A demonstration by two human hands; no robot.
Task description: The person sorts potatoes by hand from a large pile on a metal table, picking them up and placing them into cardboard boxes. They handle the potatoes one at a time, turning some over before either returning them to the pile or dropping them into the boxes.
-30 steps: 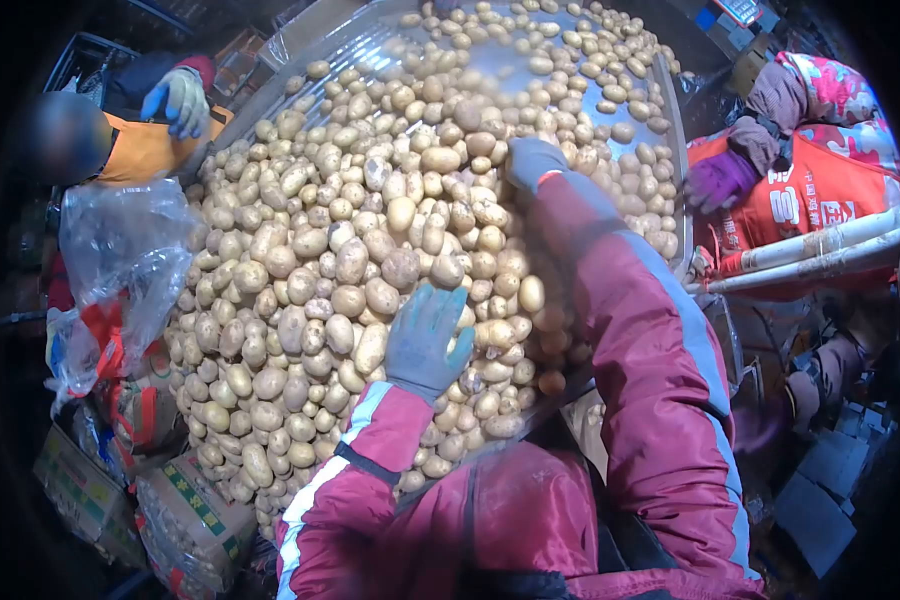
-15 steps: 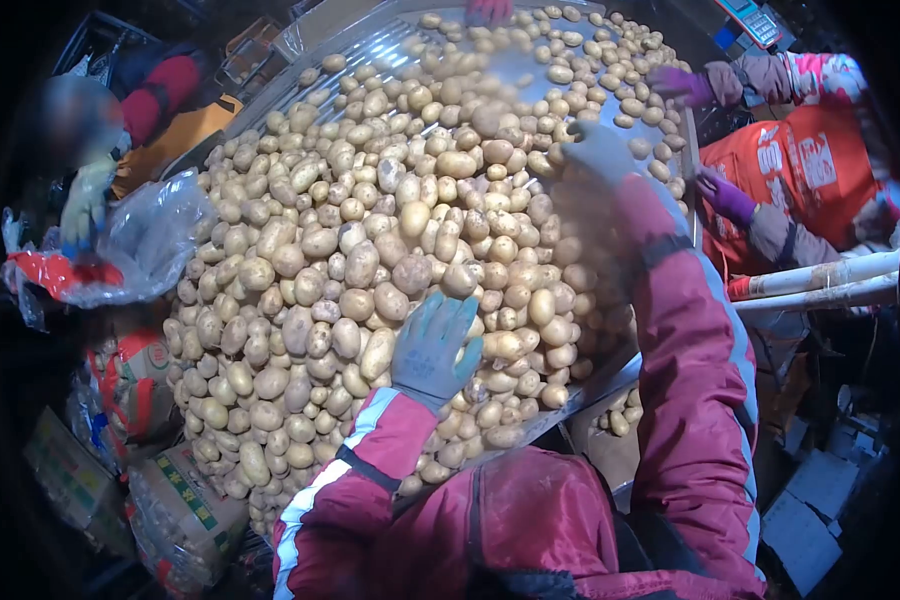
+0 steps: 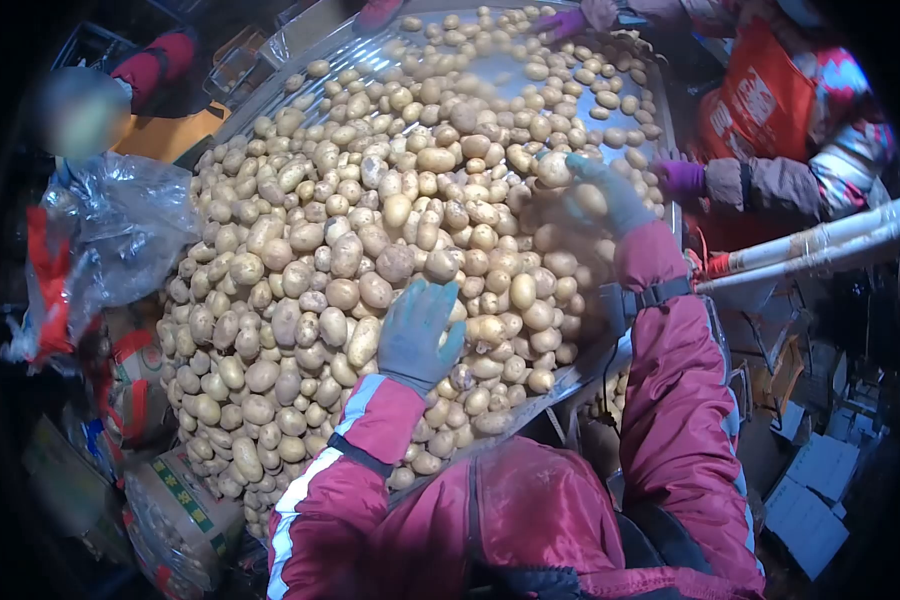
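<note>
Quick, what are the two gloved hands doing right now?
Left hand: open, flat on the potatoes.
Right hand: blurred, by a potato; grip cannot be told.

A clear plastic bag (image 3: pixel 120 235) hangs at the left of the frame, with a red strip (image 3: pixel 45 285) along its edge. Below it, at lower left, a printed sack (image 3: pixel 175 510) lies near a cardboard box (image 3: pixel 65 490). At upper right a co-worker in an orange vest (image 3: pixel 760 100) wears a purple glove (image 3: pixel 682 180). Two white tubes (image 3: pixel 810 250) cross the right side. Flat white pieces (image 3: pixel 805 505) lie at lower right.
</note>
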